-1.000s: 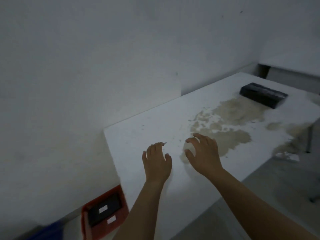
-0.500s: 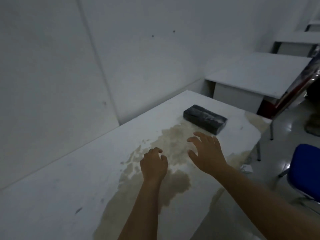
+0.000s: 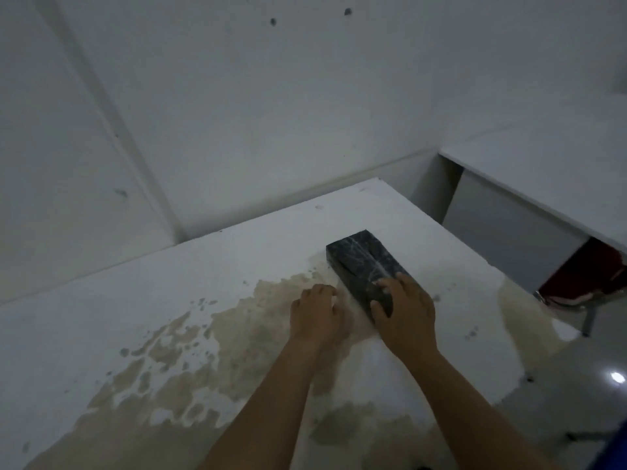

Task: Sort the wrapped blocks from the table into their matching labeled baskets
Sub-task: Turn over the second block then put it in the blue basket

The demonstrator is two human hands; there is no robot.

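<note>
Block: a black wrapped block [image 3: 364, 270] is lying flat on the white table [image 3: 210, 266], near the far right corner, with its long side running away from the person.
Right hand: the right hand [image 3: 405, 312] is resting over the near end of the block, the fingers [image 3: 385, 288] spread on its top face and the thumb pressing on its left side face. It is touching the block, but the picture is a little blurred, so I cannot tell whether the grasp is closing fully around it.
Left hand: the left hand [image 3: 315, 313] is hovering just beside the block, on its left, with the fingers curling loosely and holding nothing.
Table surface: a wide brownish stain [image 3: 190, 351] is spreading across the top, passing under both forearms and reaching the block's left edge.
Surroundings: a second white table [image 3: 543, 171] is standing on the right, well apart, with something red [image 3: 590, 276] showing under it.
</note>
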